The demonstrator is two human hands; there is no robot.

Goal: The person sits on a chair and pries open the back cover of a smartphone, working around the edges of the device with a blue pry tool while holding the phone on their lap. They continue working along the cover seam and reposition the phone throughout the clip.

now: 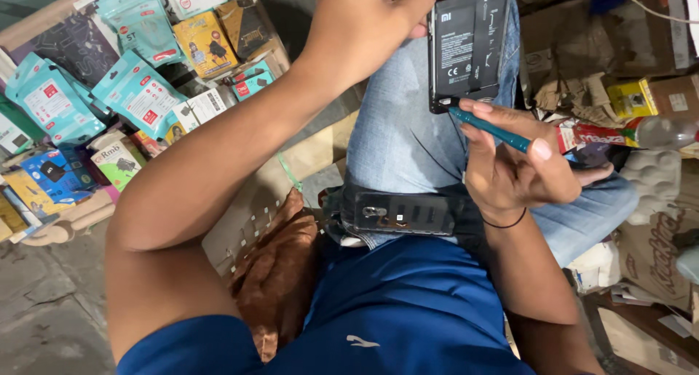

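My left hand (368,22) grips the top of an opened black phone (467,44) with its back cover off and the battery showing, held upright over my jeans-clad knee. My right hand (510,164) holds a teal screwdriver (489,127) whose tip touches the phone's lower left corner. A dark phone back cover (404,213) lies across my lap, just left of my right wrist.
A cardboard box (44,18) of several teal, yellow and blue accessory packets (138,91) sits at the upper left. A brown cloth (280,273) lies beside my waist. Crumpled cardboard, a yellow box (632,98) and a plastic bottle (666,131) clutter the right side.
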